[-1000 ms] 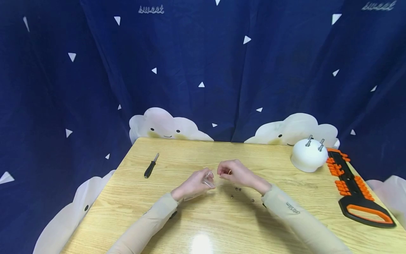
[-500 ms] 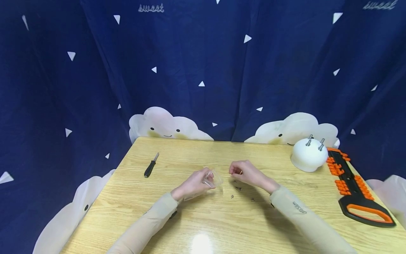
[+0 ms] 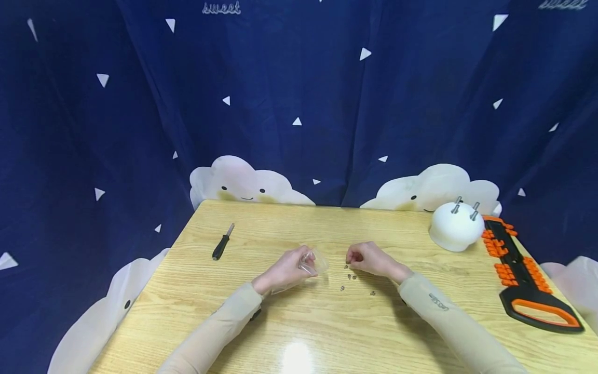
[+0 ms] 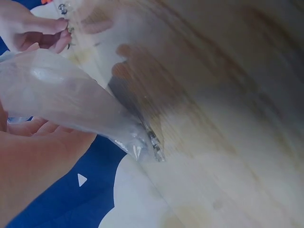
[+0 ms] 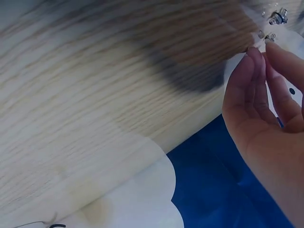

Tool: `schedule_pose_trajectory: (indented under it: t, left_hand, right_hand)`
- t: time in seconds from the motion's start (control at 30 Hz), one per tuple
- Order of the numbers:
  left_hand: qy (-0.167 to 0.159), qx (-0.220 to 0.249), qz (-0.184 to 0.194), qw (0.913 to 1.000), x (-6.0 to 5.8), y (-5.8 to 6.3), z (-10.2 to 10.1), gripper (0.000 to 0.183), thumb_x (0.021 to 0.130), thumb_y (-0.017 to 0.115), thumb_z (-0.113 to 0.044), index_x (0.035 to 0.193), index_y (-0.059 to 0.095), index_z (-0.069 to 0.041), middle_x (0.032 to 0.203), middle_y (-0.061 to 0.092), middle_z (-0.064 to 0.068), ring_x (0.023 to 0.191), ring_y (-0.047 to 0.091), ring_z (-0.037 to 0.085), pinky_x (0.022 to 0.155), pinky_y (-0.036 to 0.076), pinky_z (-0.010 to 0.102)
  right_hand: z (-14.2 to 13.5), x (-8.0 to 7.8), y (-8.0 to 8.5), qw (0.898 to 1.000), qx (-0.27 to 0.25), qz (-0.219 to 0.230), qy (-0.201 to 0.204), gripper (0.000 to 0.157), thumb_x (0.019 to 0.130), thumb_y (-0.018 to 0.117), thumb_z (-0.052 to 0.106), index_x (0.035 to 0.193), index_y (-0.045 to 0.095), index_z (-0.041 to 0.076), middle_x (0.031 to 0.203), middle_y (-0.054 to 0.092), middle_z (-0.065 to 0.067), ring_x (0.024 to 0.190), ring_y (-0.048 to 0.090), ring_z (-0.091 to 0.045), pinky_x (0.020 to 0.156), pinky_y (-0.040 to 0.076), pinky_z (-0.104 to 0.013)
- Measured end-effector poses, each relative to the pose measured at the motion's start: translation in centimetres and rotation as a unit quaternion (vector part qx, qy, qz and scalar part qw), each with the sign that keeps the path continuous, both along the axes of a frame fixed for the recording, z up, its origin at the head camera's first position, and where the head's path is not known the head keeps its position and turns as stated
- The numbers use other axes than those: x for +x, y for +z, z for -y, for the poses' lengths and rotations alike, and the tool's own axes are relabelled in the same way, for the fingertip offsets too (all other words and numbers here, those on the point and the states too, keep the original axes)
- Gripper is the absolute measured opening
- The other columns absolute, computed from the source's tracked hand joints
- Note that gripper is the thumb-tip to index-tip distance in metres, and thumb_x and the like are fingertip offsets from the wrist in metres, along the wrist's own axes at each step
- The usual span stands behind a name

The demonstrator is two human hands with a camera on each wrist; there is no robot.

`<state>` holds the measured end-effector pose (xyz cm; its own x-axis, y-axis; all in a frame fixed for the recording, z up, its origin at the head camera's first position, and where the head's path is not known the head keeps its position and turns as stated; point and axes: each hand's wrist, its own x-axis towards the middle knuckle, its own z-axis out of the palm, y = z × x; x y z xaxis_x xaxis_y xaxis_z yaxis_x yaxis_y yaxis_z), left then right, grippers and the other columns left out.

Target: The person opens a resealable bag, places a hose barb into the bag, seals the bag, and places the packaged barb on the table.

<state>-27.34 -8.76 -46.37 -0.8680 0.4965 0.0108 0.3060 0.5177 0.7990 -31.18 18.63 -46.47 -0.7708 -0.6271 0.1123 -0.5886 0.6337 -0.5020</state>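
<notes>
Left hand on the bag, right hand's fingertips down at the little metal pieces!
Here's the left hand [image 3: 287, 267], fingers curled round a clear plastic bag [image 4: 52, 85] over the middle of the counter [image 3: 261, 223], shiny bits [image 4: 154, 140] showing at the bag's lower corner; the right hand [image 3: 371, 258] draws thumb and fingers close together right at one piece, and whether they're pinching it, I can't tell. More small metal pieces [image 3: 354, 278] lie scattered just nearer the person. Out left, a black-handled screwdriver [image 3: 221, 246], tip pointing away; far right, a white rounded object [image 3: 455, 231] with metal prongs up, just beside a black-and-orange rack [image 3: 516, 270].
</notes>
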Motion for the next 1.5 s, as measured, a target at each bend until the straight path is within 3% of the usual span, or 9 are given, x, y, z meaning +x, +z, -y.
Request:
schedule_pose_trajectory:
  t: [0.7,1.1,1.5]
  left_hand:
    - [-0.008,0.004,-0.015,0.9999,-0.13,-0.01,-0.07,0.035,0.085,0.074,-0.009,0.115,0.058,0.002,0.105,0.071,0.013,0.095,0.069,0.019,0.089,0.057,0.029]
    - [-0.002,-0.002,-0.003,1.0,-0.05,0.04,-0.07,0.038,0.085,0.074,-0.008,0.118,0.058,0.0,0.108,0.07,0.011,0.095,0.067,0.016,0.091,0.057,0.03]
    - [0.0,-0.004,0.0,1.0,-0.14,-0.1,-0.07,0.037,0.085,0.074,-0.01,0.117,0.058,0.0,0.105,0.07,0.009,0.095,0.066,0.016,0.091,0.057,0.031]
  right_hand:
    - [0.28,-0.31,-0.78,0.999,-0.002,-0.034,0.013,0.01,0.085,0.073,0.003,0.08,0.067,0.01,0.075,0.068,0.002,0.069,0.05,0.003,0.063,0.047,-0.016]
    - [0.28,-0.3,-0.69,1.0,0.003,-0.027,0.013,0.01,0.084,0.073,0.002,0.08,0.067,0.009,0.077,0.068,0.001,0.071,0.054,0.002,0.064,0.05,-0.017]
    - [0.4,-0.25,-0.33,1.0,-0.019,-0.004,0.009,0.01,0.089,0.069,0.003,0.084,0.063,0.009,0.073,0.062,0.003,0.063,0.044,0.001,0.058,0.039,-0.015]
